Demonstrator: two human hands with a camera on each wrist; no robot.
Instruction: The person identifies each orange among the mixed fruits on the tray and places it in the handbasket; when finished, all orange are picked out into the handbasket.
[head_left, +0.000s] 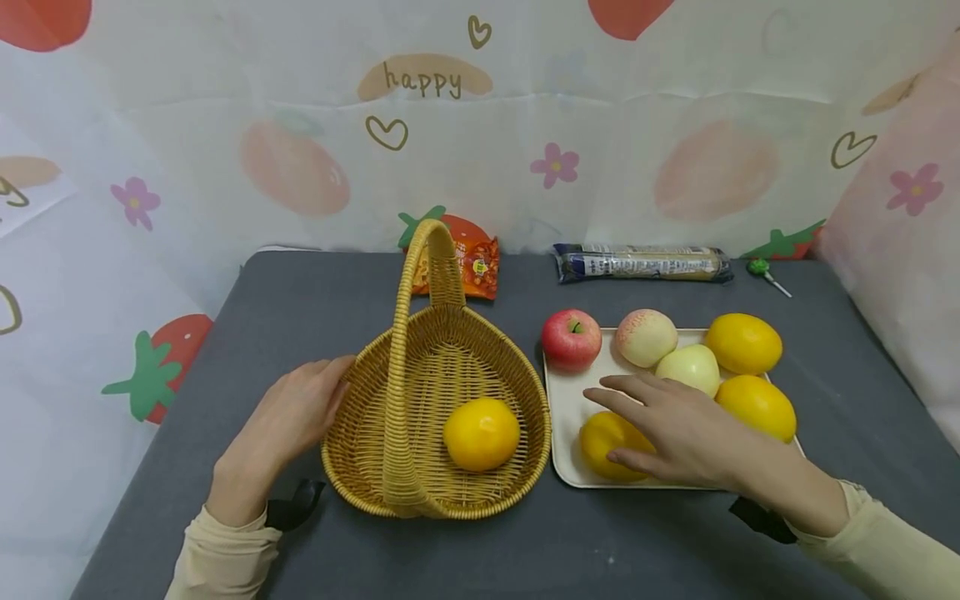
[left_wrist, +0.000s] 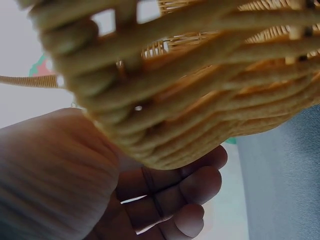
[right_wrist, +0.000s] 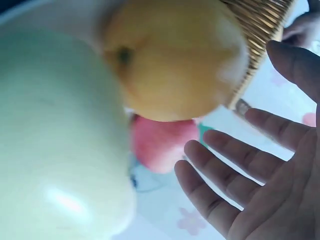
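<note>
My left hand (head_left: 300, 412) rests against the left side of a wicker basket (head_left: 367, 492). In the left wrist view its loosely bent fingers (left_wrist: 200, 185) lie along the basket's outer wall (left_wrist: 200, 105); the thumb is mostly hidden. A yellow fruit (head_left: 482, 434) lies inside the basket. Over a cream tray (head_left: 567, 417), my right hand (head_left: 675, 429) is spread above another yellow fruit (head_left: 603, 442), partly covering it. The right wrist view shows straight, parted fingers (right_wrist: 235, 155) beside that fruit (right_wrist: 180, 60), pinching nothing. A pale green fruit (right_wrist: 60, 140) fills that view's left side.
The tray also bears a red apple (head_left: 572, 340), a peach (head_left: 647, 337), the pale green fruit (head_left: 690, 367) and two yellow fruits (head_left: 744, 342) on its right. Behind lie an orange snack packet (head_left: 480, 267), a long wrapped pack (head_left: 641, 262) and a green lollipop (head_left: 761, 268).
</note>
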